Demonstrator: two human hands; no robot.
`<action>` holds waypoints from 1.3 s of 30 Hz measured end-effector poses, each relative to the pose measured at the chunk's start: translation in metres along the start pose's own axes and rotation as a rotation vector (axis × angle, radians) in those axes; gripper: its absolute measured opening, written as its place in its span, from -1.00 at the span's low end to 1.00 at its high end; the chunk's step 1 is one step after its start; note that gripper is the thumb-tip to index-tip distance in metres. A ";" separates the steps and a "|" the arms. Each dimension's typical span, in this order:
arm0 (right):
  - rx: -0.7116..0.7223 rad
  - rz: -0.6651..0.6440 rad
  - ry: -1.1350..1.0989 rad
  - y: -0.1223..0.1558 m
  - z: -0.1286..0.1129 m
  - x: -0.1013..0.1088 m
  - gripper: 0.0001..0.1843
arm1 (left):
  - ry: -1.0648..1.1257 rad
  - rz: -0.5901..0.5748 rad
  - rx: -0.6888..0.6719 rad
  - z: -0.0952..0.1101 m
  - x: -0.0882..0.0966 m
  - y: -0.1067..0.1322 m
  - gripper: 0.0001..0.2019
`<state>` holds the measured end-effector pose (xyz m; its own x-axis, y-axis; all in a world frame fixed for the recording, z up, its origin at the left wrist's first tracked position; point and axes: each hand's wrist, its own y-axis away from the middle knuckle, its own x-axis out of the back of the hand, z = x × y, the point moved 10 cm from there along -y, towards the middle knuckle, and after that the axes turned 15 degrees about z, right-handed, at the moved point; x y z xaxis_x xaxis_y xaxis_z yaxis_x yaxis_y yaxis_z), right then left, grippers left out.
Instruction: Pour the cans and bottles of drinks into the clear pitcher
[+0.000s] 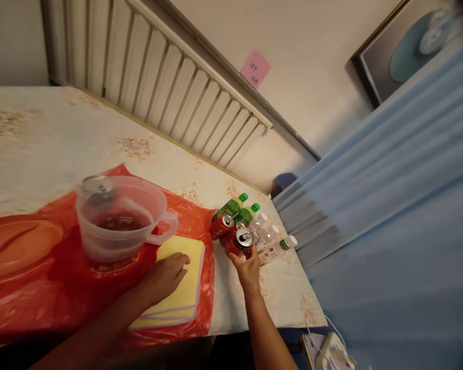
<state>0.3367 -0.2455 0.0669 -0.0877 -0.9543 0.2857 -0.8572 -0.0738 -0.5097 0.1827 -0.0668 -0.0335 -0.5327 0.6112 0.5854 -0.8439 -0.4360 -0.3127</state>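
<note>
My right hand (248, 270) is closed around a red drink can (239, 245), its opened top facing up. Another red can (219, 227) stands just behind and to the left of it. On a stack of yellow cloths with pale purple edges (187, 293) rests my left hand (167, 275), fingers loosely bent and holding nothing. Left of that hand is a large translucent plastic jug (116, 241) with a handle and some dark liquid (121, 223) inside. A can (98, 186) shows at the jug's far left rim; whether it touches the jug I cannot tell.
Behind the cans stand green bottles (249, 212) and clear bottles with white caps (280, 249). A red plastic sheet (204, 313) lies under the jug, cloths and an orange dish (23, 241). Blue curtain (389, 231) hangs right; a power strip (334, 352) sits below the table edge.
</note>
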 end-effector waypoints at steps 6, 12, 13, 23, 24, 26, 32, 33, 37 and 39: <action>0.462 -0.118 0.070 -0.009 -0.111 -0.059 -0.32 | -0.029 0.015 0.003 0.004 0.008 0.006 -0.76; 0.879 -0.234 0.094 0.004 -0.204 -0.107 -0.33 | -0.044 0.020 0.041 0.004 0.010 0.009 -0.76; 0.942 -0.258 0.083 0.009 -0.216 -0.114 -0.32 | -0.042 0.022 0.047 0.004 0.011 0.010 -0.76; 1.336 -0.312 0.127 0.035 -0.276 -0.143 -0.38 | -0.019 0.062 0.033 0.004 0.013 0.014 -0.74; 1.361 -0.307 0.134 0.036 -0.279 -0.143 -0.40 | -0.020 0.059 0.042 0.003 0.012 0.014 -0.74; 1.409 -0.297 0.149 0.038 -0.285 -0.144 -0.44 | -0.026 0.053 0.056 0.001 0.011 0.014 -0.73; 1.521 -0.289 0.203 0.042 -0.297 -0.145 -0.49 | -0.041 0.065 0.038 0.000 0.008 0.015 -0.73; 1.535 -0.289 0.209 0.043 -0.299 -0.144 -0.49 | -0.049 0.063 0.042 -0.001 0.008 0.015 -0.73; 1.580 -0.286 0.223 0.046 -0.306 -0.142 -0.52 | -0.067 0.062 0.044 0.000 0.009 0.015 -0.73; 1.595 -0.283 0.224 0.047 -0.309 -0.142 -0.54 | -0.066 0.059 0.046 0.000 0.009 0.015 -0.73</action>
<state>0.1516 -0.0243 0.2532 -0.2172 -0.8110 0.5432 0.4917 -0.5716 -0.6568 0.1651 -0.0683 -0.0330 -0.5744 0.5396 0.6156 -0.8066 -0.5009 -0.3137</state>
